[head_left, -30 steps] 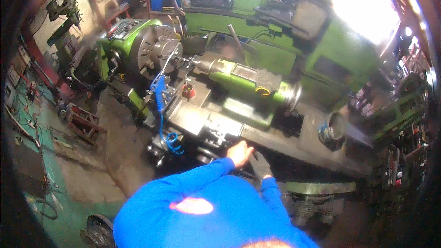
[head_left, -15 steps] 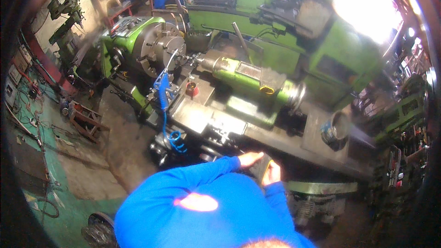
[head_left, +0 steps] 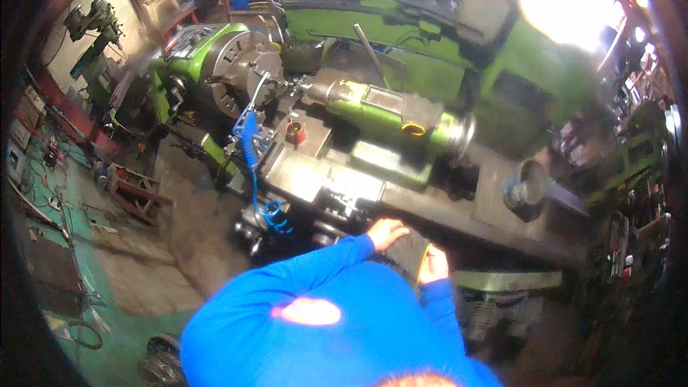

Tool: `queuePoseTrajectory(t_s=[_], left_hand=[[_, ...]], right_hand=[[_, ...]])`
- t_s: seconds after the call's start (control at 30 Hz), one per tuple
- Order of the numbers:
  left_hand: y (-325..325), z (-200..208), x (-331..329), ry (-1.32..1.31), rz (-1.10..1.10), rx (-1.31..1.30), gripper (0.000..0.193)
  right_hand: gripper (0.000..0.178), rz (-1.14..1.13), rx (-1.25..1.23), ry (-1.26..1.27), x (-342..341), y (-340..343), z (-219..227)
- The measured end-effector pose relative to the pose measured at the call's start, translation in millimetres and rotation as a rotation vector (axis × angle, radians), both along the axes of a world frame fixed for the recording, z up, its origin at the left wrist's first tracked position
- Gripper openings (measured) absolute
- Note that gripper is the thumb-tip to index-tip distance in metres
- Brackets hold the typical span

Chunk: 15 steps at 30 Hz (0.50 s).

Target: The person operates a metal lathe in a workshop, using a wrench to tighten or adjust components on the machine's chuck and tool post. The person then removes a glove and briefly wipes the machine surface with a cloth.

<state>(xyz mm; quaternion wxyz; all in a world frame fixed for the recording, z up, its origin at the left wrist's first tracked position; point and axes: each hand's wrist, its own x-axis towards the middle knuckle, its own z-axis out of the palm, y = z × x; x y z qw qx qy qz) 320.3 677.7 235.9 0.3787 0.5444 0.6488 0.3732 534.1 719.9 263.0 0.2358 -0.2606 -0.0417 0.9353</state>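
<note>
Close in front of my body, both hands hold a dark grey work glove (head_left: 407, 252) with a yellow edge at its cuff. My left hand (head_left: 388, 233) grips its left side, with the fingers bent over the cloth. At the yellow-edged right end, my right hand (head_left: 434, 265) is closed on the cuff; some of its fingers are hidden. A similar dark grey glove with a yellow cuff (head_left: 414, 128) lies over the green tailstock (head_left: 383, 104) of the lathe.
Ahead stands the lathe with its large round chuck (head_left: 240, 75). A blue air gun (head_left: 247, 136) with a coiled hose hangs at the carriage. A red cup (head_left: 295, 132) sits near the tool post. To the right, a round tin (head_left: 527, 190) stands on the bed.
My hands have moved slightly apart, and more of the glove shows stretched between them. The fingers of my left hand are more bent now. The view has shifted a little.
</note>
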Motion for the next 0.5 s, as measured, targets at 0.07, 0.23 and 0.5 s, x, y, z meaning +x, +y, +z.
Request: queuePoseTrajectory(t_s=[0.07,0.23,0.5], left_hand=[[0.8,-1.0,-3.1,0.033,0.002,0.002,0.043],[-5.7,-2.8,-36.4,0.144,0.189,-0.005,0.045],[-37.8,-3.9,-45.0,0.143,0.139,-0.039,0.044]], right_hand=[[0.043,-0.009,0.038,0.002,3.0,-4.6,6.5],[0.039,-0.166,0.658,-0.514,28.6,-12.0,126.6],[0.078,-1.491,1.749,-0.616,112.0,-29.4,377.2]])
